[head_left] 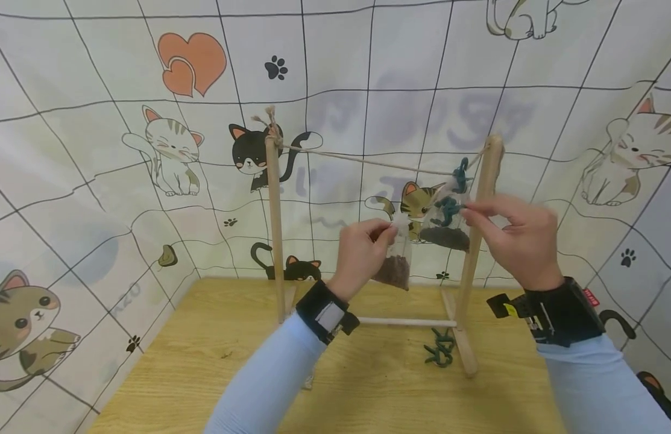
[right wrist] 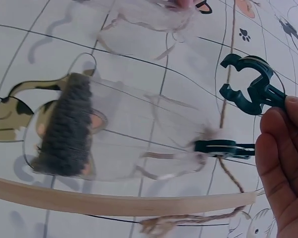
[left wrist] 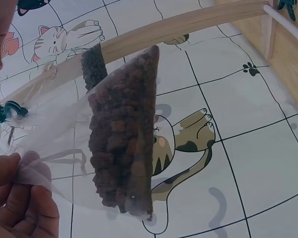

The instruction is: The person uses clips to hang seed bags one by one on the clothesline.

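My left hand (head_left: 362,250) pinches the gathered top of a sheer drawstring bag (left wrist: 124,129) of reddish-brown granules, which hangs below the fingers. Between thumb and fingers my right hand (head_left: 522,241) holds a green plastic clip (right wrist: 256,82), its curved jaws spread and nothing in them. Just beyond, a second sheer bag (right wrist: 64,126) with dark grey granules hangs from a rope (head_left: 362,160), gripped there by another green clip (right wrist: 218,148) near the right post. In the head view the held clip overlaps this hanging bag, and the brown bag is left of it.
A wooden frame has a left post (head_left: 274,223), a right post (head_left: 478,229) and a pale lower rod (head_left: 406,322). Several loose green clips (head_left: 439,348) lie on the wooden table (head_left: 378,386) by its right foot. Behind stands a cat-print cloth (head_left: 340,60).
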